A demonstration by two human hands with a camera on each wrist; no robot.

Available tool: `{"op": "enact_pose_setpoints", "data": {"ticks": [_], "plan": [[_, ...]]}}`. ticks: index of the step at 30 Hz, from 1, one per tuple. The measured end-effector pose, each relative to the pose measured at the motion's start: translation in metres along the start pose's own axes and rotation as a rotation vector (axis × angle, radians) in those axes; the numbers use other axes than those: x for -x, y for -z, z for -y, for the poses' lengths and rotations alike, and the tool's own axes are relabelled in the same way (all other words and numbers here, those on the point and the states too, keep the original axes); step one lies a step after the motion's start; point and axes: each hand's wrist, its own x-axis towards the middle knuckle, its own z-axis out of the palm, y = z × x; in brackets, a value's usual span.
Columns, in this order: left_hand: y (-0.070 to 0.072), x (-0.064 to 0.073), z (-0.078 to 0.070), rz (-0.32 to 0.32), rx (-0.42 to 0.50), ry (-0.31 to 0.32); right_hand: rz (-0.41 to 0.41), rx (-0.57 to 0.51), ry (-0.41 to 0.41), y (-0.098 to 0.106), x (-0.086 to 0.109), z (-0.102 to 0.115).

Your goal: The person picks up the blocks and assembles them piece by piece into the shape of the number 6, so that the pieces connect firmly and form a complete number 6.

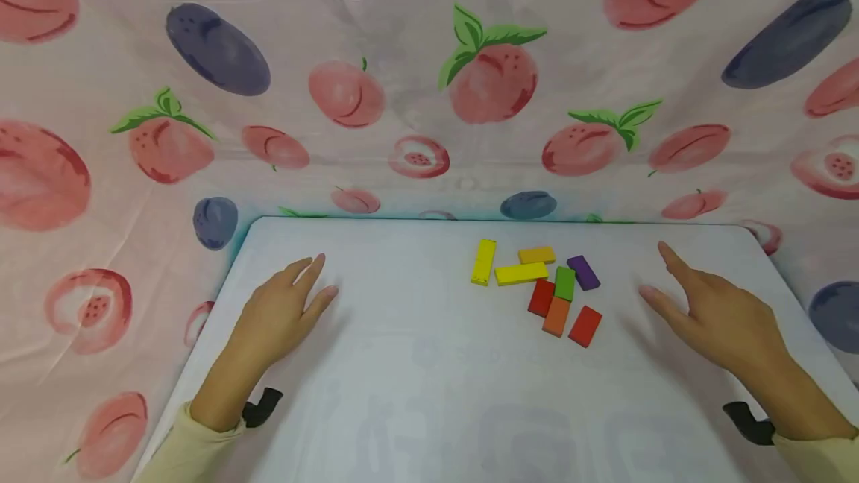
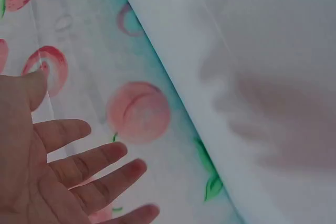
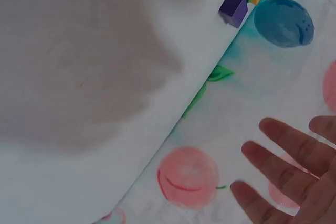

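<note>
My left hand (image 1: 274, 313) hovers over the left side of the white table, fingers extended and holding nothing; its spread fingers (image 2: 100, 163) show in the left wrist view. Over the right side, my right hand (image 1: 728, 315) is likewise empty with its fingers straight. Between the hands, nearer the right one, lies a loose group of small coloured blocks. It includes an upright-lying yellow block (image 1: 483, 261), another yellow block (image 1: 521, 273), a yellow-orange block (image 1: 537, 255), a purple block (image 1: 583, 273), a green block (image 1: 564, 283), an orange block (image 1: 555, 316) and two red blocks, one apart (image 1: 585, 326).
The white tabletop (image 1: 403, 393) has rounded far corners. Behind it and at its sides hangs a pale cloth (image 1: 416, 43) printed with peaches and blue fruit. A dark strap piece (image 1: 262, 407) sticks out at the left wrist, with a similar one (image 1: 748, 423) at the right.
</note>
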Motion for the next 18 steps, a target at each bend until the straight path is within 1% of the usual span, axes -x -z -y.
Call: {"op": "enact_pose_setpoints", "data": {"ticks": [1, 5, 8, 12, 15, 18], "plan": [[-0.003, -0.002, -0.002, -0.001, 0.05, -0.005, 0.012, -0.031, 0.006, 0.0, -0.002, 0.002], [-0.014, -0.012, -0.014, 0.042, 0.262, 0.016, 0.059, -0.156, 0.045, 0.0, -0.015, 0.012], [-0.023, -0.023, -0.026, 0.072, 0.372, 0.044, 0.066, -0.243, 0.083, -0.003, -0.025, 0.022], [-0.037, -0.039, -0.043, 0.143, 0.51, 0.118, 0.078, -0.335, 0.12, -0.007, -0.038, 0.034], [-0.047, -0.05, -0.055, 0.207, 0.637, 0.181, 0.107, -0.382, 0.121, -0.011, -0.048, 0.041], [-0.059, -0.06, -0.066, 0.253, 0.771, 0.244, 0.145, -0.43, 0.104, -0.017, -0.057, 0.047]]}}
